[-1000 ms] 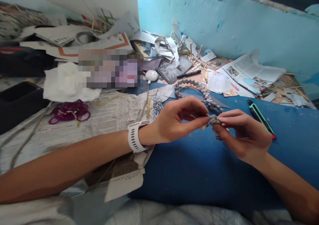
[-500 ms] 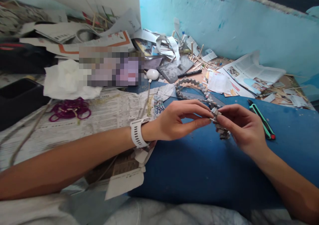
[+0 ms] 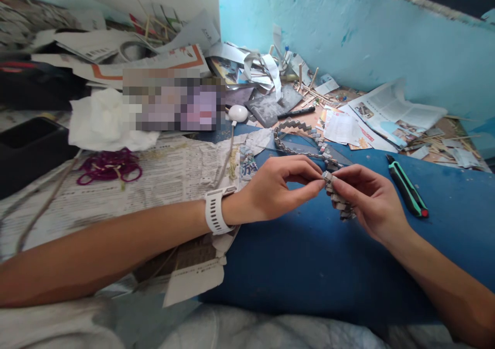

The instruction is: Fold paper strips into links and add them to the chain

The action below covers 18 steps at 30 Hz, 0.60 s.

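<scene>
A zigzag chain of folded paper strips [image 3: 340,203] hangs between my hands, its short lower end pointing down over the blue tabletop. My right hand [image 3: 375,199] is closed on the chain, thumb and fingers pressing it near its upper end. My left hand [image 3: 280,186], with a white watch [image 3: 215,212] on the wrist, pinches at the chain's left tip; its thumb and forefinger meet there. Beyond the hands, a longer stretch of chain [image 3: 297,151] lies in a loop on the table. Part of the chain is hidden behind my right fingers.
A green and black utility knife [image 3: 408,186] lies right of my right hand. Newspaper [image 3: 185,171] covers the left side, with purple cord [image 3: 110,166] and a white tissue [image 3: 104,119] on it. Paper scraps, thin sticks and a black pen [image 3: 296,113] lie towards the blue wall.
Both hands have shifted slightly left and stay at the chain's upper end. The left fingertips are drawn closer together at the tip. The view has moved a little.
</scene>
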Tool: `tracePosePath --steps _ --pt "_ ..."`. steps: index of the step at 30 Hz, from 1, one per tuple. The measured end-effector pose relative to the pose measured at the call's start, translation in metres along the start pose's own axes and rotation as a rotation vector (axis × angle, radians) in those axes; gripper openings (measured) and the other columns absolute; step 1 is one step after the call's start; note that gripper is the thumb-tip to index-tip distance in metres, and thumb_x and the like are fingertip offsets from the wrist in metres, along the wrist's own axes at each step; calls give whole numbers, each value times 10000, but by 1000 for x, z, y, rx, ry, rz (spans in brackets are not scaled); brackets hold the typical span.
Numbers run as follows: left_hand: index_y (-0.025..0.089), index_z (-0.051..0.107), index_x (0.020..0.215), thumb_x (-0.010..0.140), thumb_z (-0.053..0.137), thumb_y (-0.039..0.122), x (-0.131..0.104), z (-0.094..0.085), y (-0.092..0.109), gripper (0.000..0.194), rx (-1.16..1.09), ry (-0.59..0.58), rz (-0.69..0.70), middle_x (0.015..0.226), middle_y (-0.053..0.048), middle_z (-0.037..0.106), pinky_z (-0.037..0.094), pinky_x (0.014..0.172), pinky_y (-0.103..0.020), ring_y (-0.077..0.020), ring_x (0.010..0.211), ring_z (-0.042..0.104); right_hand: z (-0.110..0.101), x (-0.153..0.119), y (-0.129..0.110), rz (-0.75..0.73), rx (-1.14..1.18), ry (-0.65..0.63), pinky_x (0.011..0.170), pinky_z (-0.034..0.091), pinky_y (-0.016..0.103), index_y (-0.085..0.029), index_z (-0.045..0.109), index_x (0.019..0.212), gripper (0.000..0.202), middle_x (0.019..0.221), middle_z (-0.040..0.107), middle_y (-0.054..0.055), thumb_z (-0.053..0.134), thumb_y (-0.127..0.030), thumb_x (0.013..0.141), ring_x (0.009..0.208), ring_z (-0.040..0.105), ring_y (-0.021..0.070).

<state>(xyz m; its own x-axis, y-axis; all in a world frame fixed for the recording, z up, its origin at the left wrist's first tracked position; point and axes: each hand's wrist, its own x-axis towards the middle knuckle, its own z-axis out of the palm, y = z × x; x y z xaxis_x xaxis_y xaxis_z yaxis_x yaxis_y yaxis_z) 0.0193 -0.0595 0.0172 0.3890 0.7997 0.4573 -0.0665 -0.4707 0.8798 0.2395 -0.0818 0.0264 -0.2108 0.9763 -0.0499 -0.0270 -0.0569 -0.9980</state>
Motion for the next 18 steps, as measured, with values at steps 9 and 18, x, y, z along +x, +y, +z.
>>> tracePosePath --steps 9,18 --pt "123 786 902 905 748 194 0 1 -2 81 -136 -11 -96 991 -118 769 621 766 -256 -171 874 742 13 -9 1 -403 -251 86 640 629 253 -258 778 1049 212 951 716 23 778 -117 891 770 709 138" --pt "122 788 979 883 799 285 -2 4 -12 190 -300 31 -192 996 -106 779 647 821 -295 -188 909 749 11 -13 5 -537 -465 101 673 654 312 -355 749 1267 429 1089 699 41 735 -108 916 874 703 174"
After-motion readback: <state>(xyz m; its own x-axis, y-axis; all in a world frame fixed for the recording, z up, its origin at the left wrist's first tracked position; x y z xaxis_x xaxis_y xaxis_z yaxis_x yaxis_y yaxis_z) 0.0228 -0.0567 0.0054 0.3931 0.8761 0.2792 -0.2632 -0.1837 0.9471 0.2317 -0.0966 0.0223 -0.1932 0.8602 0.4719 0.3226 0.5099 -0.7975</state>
